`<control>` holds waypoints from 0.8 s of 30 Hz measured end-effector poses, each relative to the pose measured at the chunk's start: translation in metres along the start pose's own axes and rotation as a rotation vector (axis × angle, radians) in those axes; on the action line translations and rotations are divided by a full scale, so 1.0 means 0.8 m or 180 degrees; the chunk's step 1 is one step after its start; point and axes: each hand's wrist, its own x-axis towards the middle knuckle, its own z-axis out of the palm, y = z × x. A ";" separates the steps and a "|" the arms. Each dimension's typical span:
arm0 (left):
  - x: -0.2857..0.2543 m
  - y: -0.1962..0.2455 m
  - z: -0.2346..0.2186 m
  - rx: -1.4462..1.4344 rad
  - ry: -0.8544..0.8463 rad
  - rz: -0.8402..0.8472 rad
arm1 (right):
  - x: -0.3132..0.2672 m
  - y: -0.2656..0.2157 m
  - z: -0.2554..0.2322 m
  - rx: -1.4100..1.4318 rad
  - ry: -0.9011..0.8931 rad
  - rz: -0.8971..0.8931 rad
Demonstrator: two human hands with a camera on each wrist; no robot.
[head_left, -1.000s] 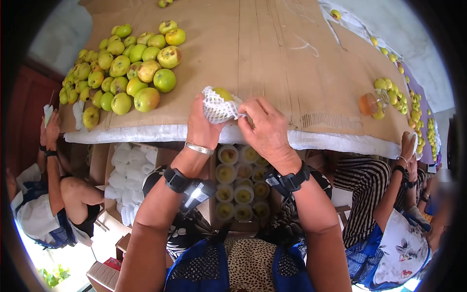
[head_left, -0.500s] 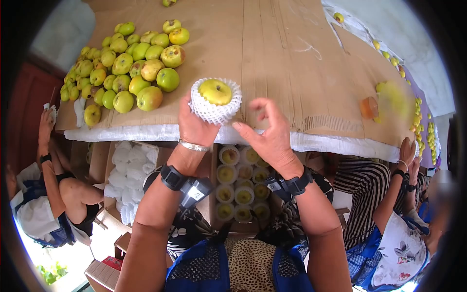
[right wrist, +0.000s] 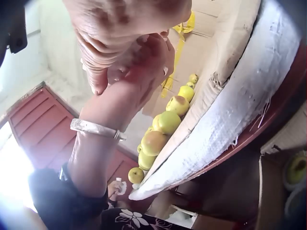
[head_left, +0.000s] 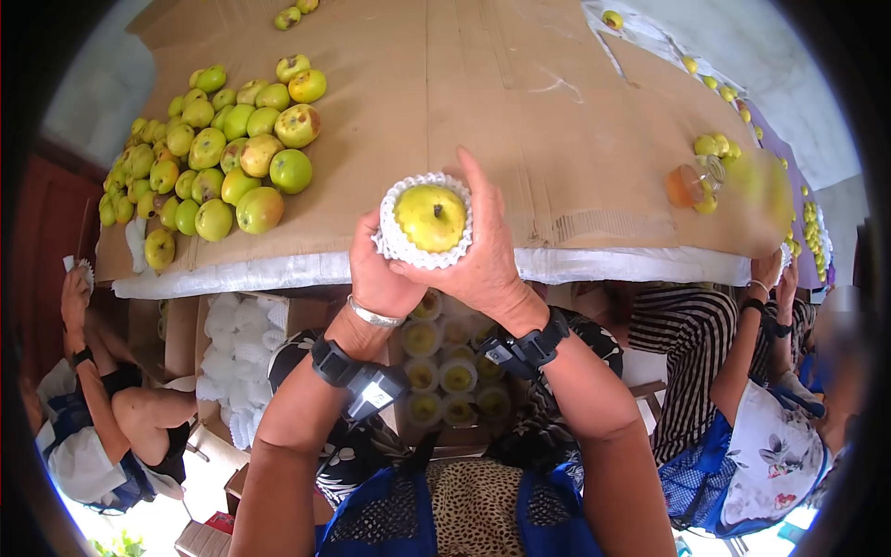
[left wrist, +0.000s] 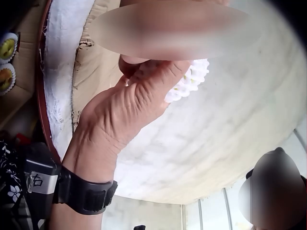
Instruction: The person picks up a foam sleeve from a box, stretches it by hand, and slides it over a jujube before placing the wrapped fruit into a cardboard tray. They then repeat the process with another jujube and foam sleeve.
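Note:
A yellow-green apple [head_left: 432, 219] sits stem up in a white foam net [head_left: 397, 245], held just above the table's front edge. My left hand [head_left: 382, 277], with a silver bracelet at the wrist, grips it from the left and below. From the other side my right hand [head_left: 490, 252] holds it too, thumb across the front of the net and fingers along its right side. The left wrist view shows the right thumb [left wrist: 165, 79] against the foam net [left wrist: 189, 81]. In the right wrist view the two hands overlap and hide most of the net.
Many loose apples [head_left: 206, 148] lie on the cardboard-covered table [head_left: 399, 111] at left. Below its edge stand a box of netted apples [head_left: 457, 379] and one of white foam nets [head_left: 232, 348]. A jar [head_left: 685, 186] stands at right. People sit on both sides.
The right hand let go of the net's edge, moved away, then came back and now holds the apple's right side. The apple has turned stem up in the left hand. The view has shifted slightly.

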 end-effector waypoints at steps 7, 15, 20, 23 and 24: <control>0.005 0.028 0.003 0.0266 -0.0125 -0.0194 | 0.006 0.016 -0.010 0.0616 0.0332 -0.0233; -0.001 0.025 0.004 0.0734 0.0476 -0.0384 | -0.007 0.020 0.004 0.0351 -0.0130 -0.0935; -0.001 0.026 -0.014 0.0861 0.0220 -0.0332 | -0.008 0.022 0.004 0.0139 -0.0286 -0.0955; 0.001 0.020 -0.012 0.0822 0.0306 -0.0388 | -0.006 0.020 0.008 -0.0037 -0.0098 -0.1057; -0.003 0.019 -0.007 0.0854 0.0447 -0.0363 | -0.004 0.019 0.003 -0.0169 -0.0077 -0.1029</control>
